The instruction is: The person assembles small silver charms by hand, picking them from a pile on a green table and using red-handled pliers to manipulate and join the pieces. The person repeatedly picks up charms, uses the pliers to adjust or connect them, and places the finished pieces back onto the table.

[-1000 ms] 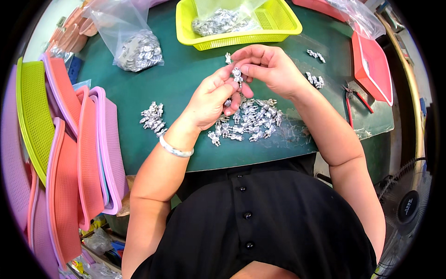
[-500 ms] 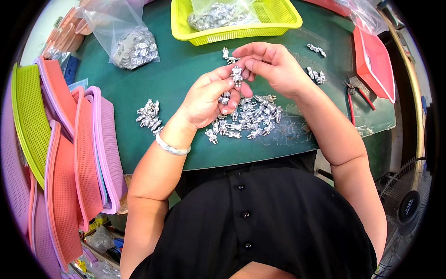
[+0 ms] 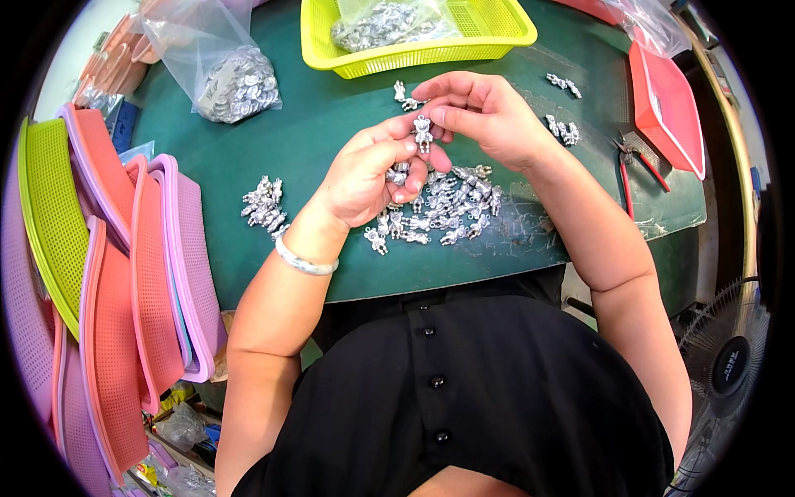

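Note:
A small silver metal bear charm [image 3: 423, 133] is held up between my hands over the table. My left hand [image 3: 370, 170] pinches it by its lower part with thumb and fingers, and more silver charms [image 3: 397, 173] sit in its curled fingers. My right hand [image 3: 489, 120] is closed at the charm's upper right edge, thumb and fingertips against it. Below the hands lies a loose pile of similar bear charms [image 3: 447, 214]. Just beyond my fingers are a few more charms [image 3: 403, 95].
A smaller charm heap [image 3: 265, 205] lies left. Two small groups [image 3: 563, 130] [image 3: 564, 84] lie right, near red-handled pliers [image 3: 638, 170] and a pink tray [image 3: 667, 112]. A yellow-green basket [image 3: 414, 60] and a plastic bag of metal parts [image 3: 240, 83] stand far off. Stacked baskets [image 3: 116, 331] crowd the left; a fan [image 3: 729, 364] stands right.
The hands and the bear charm keep nearly the same pose. The whole view has shifted very slightly.

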